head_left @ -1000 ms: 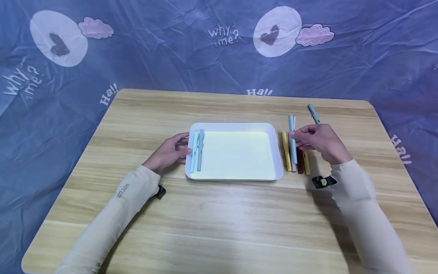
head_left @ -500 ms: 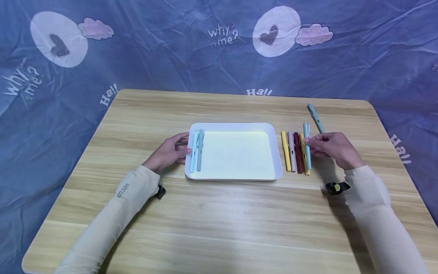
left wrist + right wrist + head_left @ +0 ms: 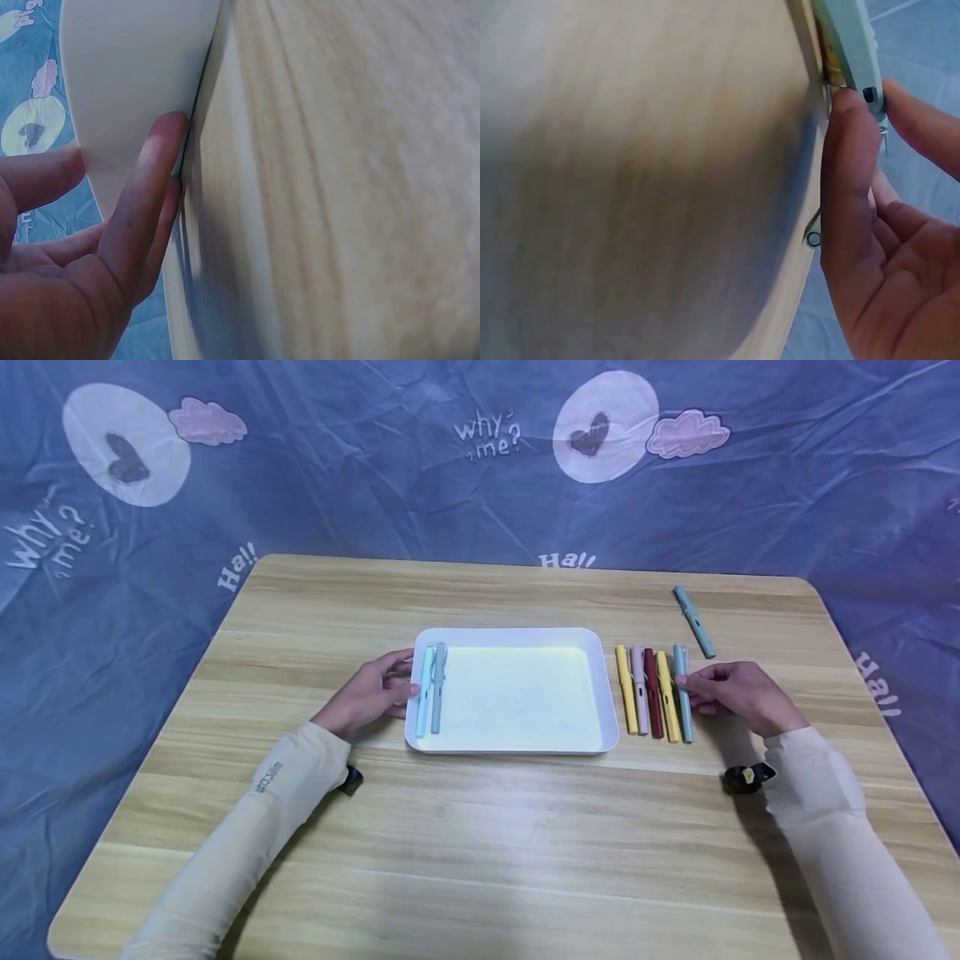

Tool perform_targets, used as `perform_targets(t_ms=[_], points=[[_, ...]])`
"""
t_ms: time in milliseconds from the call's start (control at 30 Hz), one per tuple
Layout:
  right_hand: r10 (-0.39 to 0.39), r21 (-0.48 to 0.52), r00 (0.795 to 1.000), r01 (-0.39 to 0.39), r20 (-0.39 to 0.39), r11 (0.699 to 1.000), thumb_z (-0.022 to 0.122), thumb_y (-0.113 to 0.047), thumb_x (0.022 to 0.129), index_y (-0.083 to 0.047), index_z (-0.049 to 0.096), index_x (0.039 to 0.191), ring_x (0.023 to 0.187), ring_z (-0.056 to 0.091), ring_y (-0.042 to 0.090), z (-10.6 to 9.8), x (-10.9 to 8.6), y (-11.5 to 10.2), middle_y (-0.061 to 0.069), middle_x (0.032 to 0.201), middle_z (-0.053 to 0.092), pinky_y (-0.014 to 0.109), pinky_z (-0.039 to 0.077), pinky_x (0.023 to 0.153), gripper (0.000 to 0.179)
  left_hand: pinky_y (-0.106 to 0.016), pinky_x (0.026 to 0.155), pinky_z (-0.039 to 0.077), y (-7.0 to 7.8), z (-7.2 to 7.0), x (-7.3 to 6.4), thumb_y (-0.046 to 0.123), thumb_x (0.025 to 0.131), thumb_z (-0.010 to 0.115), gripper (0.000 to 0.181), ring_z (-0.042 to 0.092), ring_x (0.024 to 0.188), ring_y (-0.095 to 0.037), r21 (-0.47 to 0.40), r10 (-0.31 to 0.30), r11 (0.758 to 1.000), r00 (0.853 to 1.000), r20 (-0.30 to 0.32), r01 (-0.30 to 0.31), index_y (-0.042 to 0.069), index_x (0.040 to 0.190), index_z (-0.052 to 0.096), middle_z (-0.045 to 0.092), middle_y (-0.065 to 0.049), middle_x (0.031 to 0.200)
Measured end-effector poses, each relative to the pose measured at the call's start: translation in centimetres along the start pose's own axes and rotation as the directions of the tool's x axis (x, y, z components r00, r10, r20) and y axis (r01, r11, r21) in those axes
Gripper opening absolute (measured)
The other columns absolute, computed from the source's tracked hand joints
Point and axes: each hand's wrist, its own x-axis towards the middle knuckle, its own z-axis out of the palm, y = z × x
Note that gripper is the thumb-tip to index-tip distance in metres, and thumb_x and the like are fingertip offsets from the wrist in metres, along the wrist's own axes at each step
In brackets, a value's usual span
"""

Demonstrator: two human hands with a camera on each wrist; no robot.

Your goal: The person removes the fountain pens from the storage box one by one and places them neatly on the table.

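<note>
At the left end of the white tray (image 3: 517, 742), my left hand (image 3: 371, 695) holds the edge, thumb at the rim and fingers against the outer wall. In the left wrist view the fingers (image 3: 154, 172) lie along the wall of the tray (image 3: 135, 75). Inside it, a pale blue pen (image 3: 425, 693) and a grey-blue pen (image 3: 438, 689) lie side by side. My right hand (image 3: 742, 693) pinches a light blue pen (image 3: 682, 697) between thumb and fingers, at the right end of a row of pens. Its pale barrel (image 3: 855, 52) shows between the fingertips in the right wrist view.
The row right of the tray has a yellow pen (image 3: 626, 692), a lilac pen (image 3: 640, 693), a dark red pen (image 3: 653, 695) and another yellow pen (image 3: 667, 697). Behind the right hand, a teal pen (image 3: 694, 622) lies slanted on the wooden table (image 3: 480, 843). A blue cloth (image 3: 405, 468) hangs behind.
My right hand has carried the light blue pen rightward, from above the row to beside the right-hand yellow pen, and lowered it. The left hand and tray stay put.
</note>
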Motion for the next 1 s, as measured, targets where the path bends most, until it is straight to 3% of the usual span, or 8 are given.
perform_targets(t_ms=[467,1000], points=[[-0.02,-0.037,0.999,0.021,0.033,0.999,0.06,-0.019,0.107,0.013,0.053,0.119,0.08,0.067,0.004,0.01,0.34,0.21,-0.001,0.097,0.067,0.024,0.064,0.075,0.034,-0.039,0.087,0.065,0.18,-0.07,-0.06,0.004,0.104,0.062,0.071,0.051,0.136,-0.041,0.007,-0.004,1.0,1.0,-0.005,0.004,0.005,0.164,0.024,0.041,-0.023,0.157],[-0.037,-0.142,0.999,0.039,0.014,0.989,0.064,-0.026,0.105,0.012,0.055,0.119,0.079,0.068,0.006,0.28,0.16,0.1,0.005,0.097,0.069,0.026,0.064,0.073,0.041,-0.039,0.087,0.065,0.01,-0.09,-0.01,0.005,0.104,0.062,0.071,0.051,0.136,-0.041,0.007,0.005,1.0,1.0,-0.001,-0.005,0.004,0.164,0.024,0.04,-0.024,0.157]])
